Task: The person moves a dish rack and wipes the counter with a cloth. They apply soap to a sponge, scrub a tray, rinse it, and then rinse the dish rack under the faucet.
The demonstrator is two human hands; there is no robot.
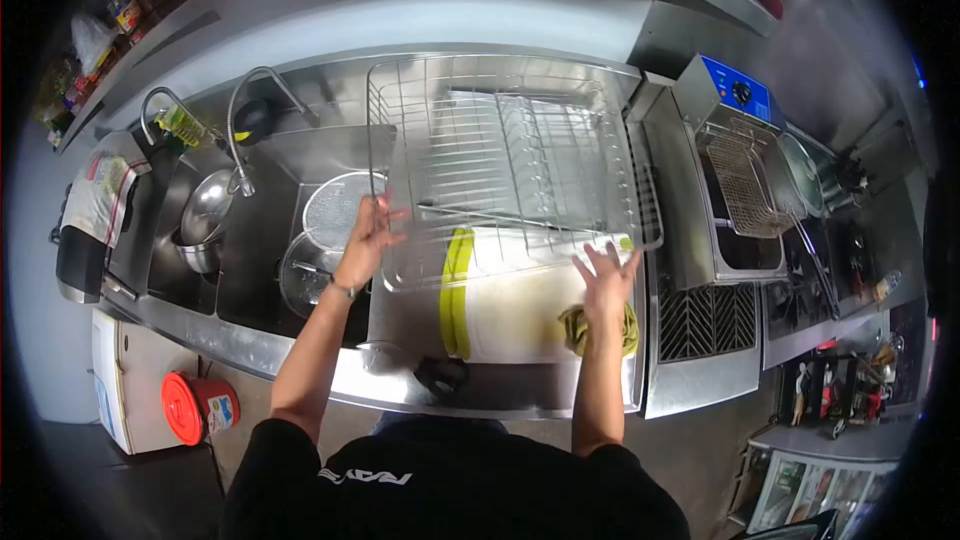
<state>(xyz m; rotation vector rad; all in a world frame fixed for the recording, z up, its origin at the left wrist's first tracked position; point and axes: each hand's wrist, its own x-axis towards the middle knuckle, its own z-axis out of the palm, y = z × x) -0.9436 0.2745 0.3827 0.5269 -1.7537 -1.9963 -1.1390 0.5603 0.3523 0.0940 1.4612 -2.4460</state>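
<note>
A large wire dish rack (520, 155) spans the middle of the steel counter, its left part smeared by motion. My left hand (368, 237) is at the rack's left side, fingers curled in among the wires. At the front right corner, my right hand (606, 285) has its fingers spread, tips right at the rim. Under the rack's front lies a pale board or folded cloth (520, 315) with yellow-green stripes on its left. A crumpled olive cloth (575, 328) is beside my right wrist. Dark bundled material (441, 377) rests at the front edge.
To the left are sink basins (262, 265) with metal bowls (207, 208), a round strainer (340, 210) and a tall faucet (240, 135). A fryer (725, 180) with a wire basket (745, 180) stands right. A red lidded bucket (185, 408) is on the floor.
</note>
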